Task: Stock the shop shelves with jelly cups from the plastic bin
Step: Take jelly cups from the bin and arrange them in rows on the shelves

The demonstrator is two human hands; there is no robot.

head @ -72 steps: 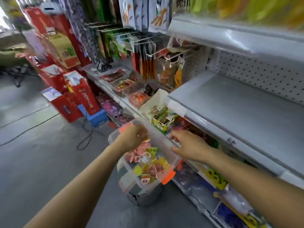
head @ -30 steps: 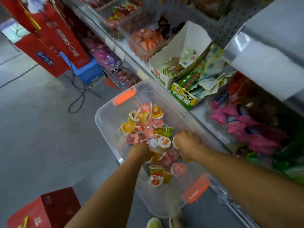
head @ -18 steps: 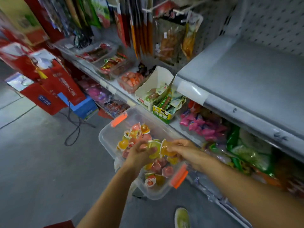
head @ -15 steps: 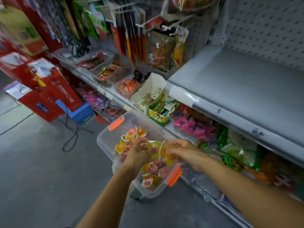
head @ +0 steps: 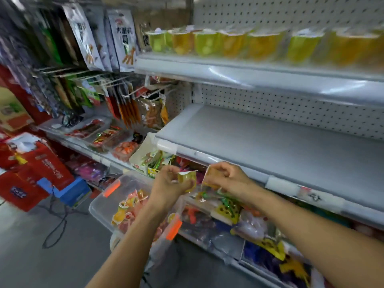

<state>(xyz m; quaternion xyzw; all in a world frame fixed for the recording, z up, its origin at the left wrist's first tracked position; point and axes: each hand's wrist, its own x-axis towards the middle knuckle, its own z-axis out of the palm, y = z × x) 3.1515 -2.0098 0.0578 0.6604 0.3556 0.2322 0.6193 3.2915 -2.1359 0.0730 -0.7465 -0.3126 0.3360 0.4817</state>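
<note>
A clear plastic bin (head: 99,206) with orange clips holds several jelly cups (head: 126,206) in orange, pink and yellow. My left hand (head: 169,183) is raised above the bin and grips a yellow-green jelly cup (head: 187,177). My right hand (head: 227,178) is beside it, closed on an orange jelly cup (head: 212,173). Both hands hover just below the front edge of a bare grey shelf (head: 270,140). The shelf above carries a row of larger yellow and green jelly cups (head: 228,44).
Snack packets hang on pegs (head: 124,100) to the left. Trays and an open carton of snacks (head: 149,159) sit on the lower shelf behind the bin. Red gift boxes (head: 35,169) and a black cable (head: 56,225) lie on the floor at left. Packaged goods fill the bottom shelves.
Both hands have risen out of the bin, each carrying a jelly cup, up toward the bare grey shelf's front edge. The view has tilted upward, showing the stocked top shelf.
</note>
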